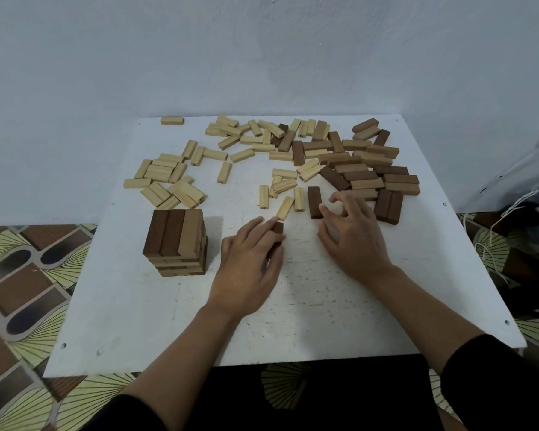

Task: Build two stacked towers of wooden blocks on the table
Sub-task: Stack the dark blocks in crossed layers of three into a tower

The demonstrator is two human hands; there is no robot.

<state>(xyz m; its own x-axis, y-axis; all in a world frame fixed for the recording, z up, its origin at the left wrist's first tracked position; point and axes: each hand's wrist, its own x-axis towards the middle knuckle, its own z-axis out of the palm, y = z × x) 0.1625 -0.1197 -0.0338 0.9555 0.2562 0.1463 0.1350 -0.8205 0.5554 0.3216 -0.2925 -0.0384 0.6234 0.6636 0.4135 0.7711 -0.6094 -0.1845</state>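
Observation:
One tower (176, 241) of several layers of brown and tan blocks stands on the white table (308, 306) at the near left. My left hand (249, 262) lies to the right of it and holds a dark brown block (277, 229) under its fingers. My right hand (352, 237) hovers with curled fingers beside a dark brown block (314, 202) lying flat; I cannot tell whether it grips anything. Loose pale blocks (168, 175) cover the far left and middle. Brown blocks (364, 169) are heaped at the far right.
The table stands against a pale blue wall. One pale block (172, 120) lies at the far left corner by the edge. A patterned floor (22, 275) surrounds the table. Crumpled plastic and white string (517, 200) hang at the right.

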